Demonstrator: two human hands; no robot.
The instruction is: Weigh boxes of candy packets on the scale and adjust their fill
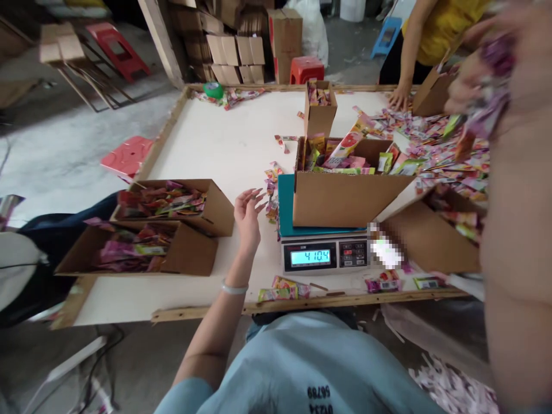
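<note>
My left hand [247,217] is raised above the white table, just left of the scale, fingers loosely bent and apart with nothing in them. High at the right, close to the camera and blurred, my right hand [526,54] grips a bunch of candy packets [487,112] in purple, pink and green wrappers. A cardboard box [345,201] sits on the teal platform of the digital scale [310,259], whose display reads 410.4. Colourful packets [345,146] fill part of that box, one long pink-and-yellow packet sticking up. Another box [431,236] lies tilted to its right, packets inside.
Two filled boxes [219,210] stand at the table's left. A tall narrow box [319,118] is behind the scale. Loose packets [457,152] spread over the right side, where a co-worker's hand [401,98] rests. Green tape [213,90] lies at the far edge.
</note>
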